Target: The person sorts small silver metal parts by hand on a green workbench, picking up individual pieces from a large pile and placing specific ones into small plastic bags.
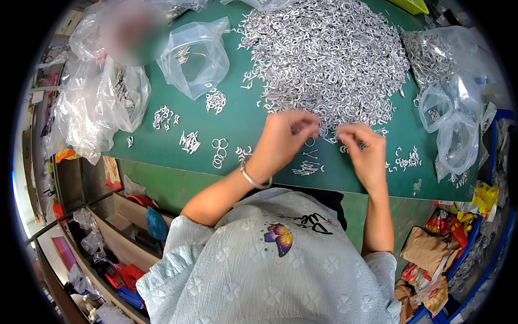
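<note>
Two hands: left hand (284, 141) and right hand (366, 151) pinch small metal pieces.
Pile edge: metal hooks (329, 51) touching fingertips.
Open counter (243, 116): left of hands.

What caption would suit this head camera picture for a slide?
Two bare hands, left hand and right hand, pick at the near edge of a big pile of small metal hooks on a green table.

Green-topped worktable (237, 116); open shelf (116, 237) with clutter lower left; blue crate (485, 254) at right.

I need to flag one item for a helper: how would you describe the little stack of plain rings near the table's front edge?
On the green table, look left of the left hand, near the front edge. The rings are a few open wire circles, unlike the bent hook pieces heaped around them.
</note>
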`<state>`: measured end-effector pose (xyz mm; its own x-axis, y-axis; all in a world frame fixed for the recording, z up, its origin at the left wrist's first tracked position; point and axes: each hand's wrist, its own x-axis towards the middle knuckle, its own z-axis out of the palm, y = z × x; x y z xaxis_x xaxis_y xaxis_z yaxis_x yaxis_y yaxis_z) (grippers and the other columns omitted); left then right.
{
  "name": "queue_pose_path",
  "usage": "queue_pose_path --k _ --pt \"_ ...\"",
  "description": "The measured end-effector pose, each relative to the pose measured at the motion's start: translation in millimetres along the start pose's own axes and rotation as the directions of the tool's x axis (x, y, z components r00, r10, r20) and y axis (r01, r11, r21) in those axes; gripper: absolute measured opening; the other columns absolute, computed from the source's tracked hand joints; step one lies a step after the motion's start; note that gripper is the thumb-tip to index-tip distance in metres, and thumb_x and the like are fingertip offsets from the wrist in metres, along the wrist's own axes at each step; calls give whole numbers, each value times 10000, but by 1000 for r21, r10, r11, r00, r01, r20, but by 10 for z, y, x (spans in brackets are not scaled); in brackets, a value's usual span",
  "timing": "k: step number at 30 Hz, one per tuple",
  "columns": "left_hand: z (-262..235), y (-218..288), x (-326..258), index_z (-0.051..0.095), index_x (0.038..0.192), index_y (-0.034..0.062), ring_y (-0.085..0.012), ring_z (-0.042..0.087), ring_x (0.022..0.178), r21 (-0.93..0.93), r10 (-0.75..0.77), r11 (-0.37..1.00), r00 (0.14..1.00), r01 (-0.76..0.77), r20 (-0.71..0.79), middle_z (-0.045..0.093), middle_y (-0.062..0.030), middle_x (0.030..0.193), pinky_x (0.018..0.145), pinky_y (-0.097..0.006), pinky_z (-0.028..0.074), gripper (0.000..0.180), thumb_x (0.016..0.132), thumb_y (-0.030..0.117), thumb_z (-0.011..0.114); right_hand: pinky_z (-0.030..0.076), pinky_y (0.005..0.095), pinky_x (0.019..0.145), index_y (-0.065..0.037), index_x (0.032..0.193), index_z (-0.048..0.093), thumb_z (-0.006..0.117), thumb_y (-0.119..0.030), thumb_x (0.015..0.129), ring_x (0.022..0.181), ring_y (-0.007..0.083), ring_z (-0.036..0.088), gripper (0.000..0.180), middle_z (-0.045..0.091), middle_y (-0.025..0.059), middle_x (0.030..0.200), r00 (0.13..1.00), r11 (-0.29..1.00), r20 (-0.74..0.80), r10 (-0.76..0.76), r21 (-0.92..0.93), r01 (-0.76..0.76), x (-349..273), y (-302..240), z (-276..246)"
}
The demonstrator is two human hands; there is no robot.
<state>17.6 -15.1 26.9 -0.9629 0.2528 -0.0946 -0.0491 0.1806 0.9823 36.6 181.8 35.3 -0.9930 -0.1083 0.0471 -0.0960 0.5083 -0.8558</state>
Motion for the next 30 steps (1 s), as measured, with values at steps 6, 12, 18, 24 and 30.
queue_pose_path --k 6,12,18,24,30 --pt "95 -219 -451 662 956 -32 -211 649 785 274 56 961 998 -44 -37 665 -95 853 696 -301 509 135 822 -25 652 485 364 675 17 862 652 684 24 756 739 295 592 111 635 124 849 960 970 142 -239 -11 243 -195 127 301" --pt "90 -244 -537 618 1066 9 -301 539 1000 471 263 844 963 -257 54 577 -109 1087 843 -375 425 280 790 17 666 470 372 723 11 890 629 712 -17 743 829 301 577 171 592 114 858 988 996 126 -91 6 91 -250 81 124" --pt "170 -267 -589 580 1148 36 -277 503 1069 560 302 736 925 -380 231 538 -94 1146 854 -382 373 379 780 50 669 407 382 729 -35 882 590 747 -64 697 856 283 523 245 533 82 891 958 923 212 -194 -291 251 -441 65 200" --pt "177 -298 -577 587 1157 63 -277 497 1072 523 318 758 921 -389 224 532 -80 1162 853 -385 370 387 780 79 677 406 380 714 -30 856 592 711 -21 719 832 278 526 181 542 82 852 961 903 174 -213 -341 262 -508 122 37" --pt "243 -337 -598 584 1179 87 -260 503 1079 554 349 676 874 -485 339 542 -73 1155 854 -388 369 415 779 112 693 427 404 766 -15 894 602 690 -3 740 863 300 540 177 567 102 883 990 872 21 -136 -471 130 -505 185 -89"
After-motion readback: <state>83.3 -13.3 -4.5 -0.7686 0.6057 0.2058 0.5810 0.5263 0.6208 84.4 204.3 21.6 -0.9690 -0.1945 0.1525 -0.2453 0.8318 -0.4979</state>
